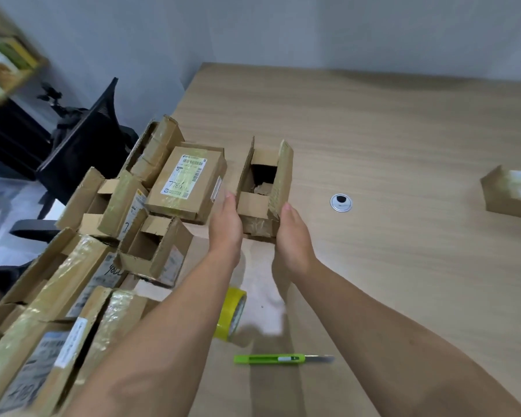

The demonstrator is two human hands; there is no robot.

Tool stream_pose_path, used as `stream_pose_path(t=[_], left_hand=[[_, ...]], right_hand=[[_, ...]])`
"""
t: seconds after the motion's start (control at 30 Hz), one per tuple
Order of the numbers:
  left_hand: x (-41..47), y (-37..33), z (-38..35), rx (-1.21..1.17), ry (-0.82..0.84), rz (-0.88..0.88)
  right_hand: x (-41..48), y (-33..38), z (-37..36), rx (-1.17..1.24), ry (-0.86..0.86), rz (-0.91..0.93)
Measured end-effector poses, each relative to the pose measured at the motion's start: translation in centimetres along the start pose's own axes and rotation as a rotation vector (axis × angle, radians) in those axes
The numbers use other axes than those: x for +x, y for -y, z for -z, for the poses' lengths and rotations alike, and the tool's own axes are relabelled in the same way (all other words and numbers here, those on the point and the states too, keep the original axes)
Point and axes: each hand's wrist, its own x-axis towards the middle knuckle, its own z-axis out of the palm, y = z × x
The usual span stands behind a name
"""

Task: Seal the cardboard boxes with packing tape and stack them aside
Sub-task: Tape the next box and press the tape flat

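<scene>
A small open cardboard box (pixel 257 206) stands on the wooden table (pixel 388 139), its flaps up. My left hand (pixel 226 221) lies flat against its left side with straight fingers. My right hand (pixel 292 233) lies flat against its right side, fingertips at the right flap. A roll of yellow packing tape (pixel 233 316) stands on edge near me, partly behind my left forearm. A green utility knife (pixel 278 359) lies on the table close to the front edge, blade out to the right.
A pile of cardboard boxes (pixel 103 236), several open, one labelled box (pixel 187 179) closed, fills the table's left side. Another box (pixel 509 194) sits at the right edge. A round cable grommet (pixel 341 202) is in the tabletop. A black chair (pixel 82 155) stands left.
</scene>
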Motion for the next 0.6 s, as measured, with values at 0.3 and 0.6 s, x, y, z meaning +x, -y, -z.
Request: stream_pose_path(t=[0.3,0.6], left_hand=[[-11.2,4.9,-5.5,-0.067,0.23,0.115],[-19.2,9.5,-8.9,0.088,0.345,0.142]], right_hand=[[-5.2,-4.0,10.8,0.014,-0.259,-0.066],[-10.1,-9.0,19.5,-0.105,-0.375,-0.194]])
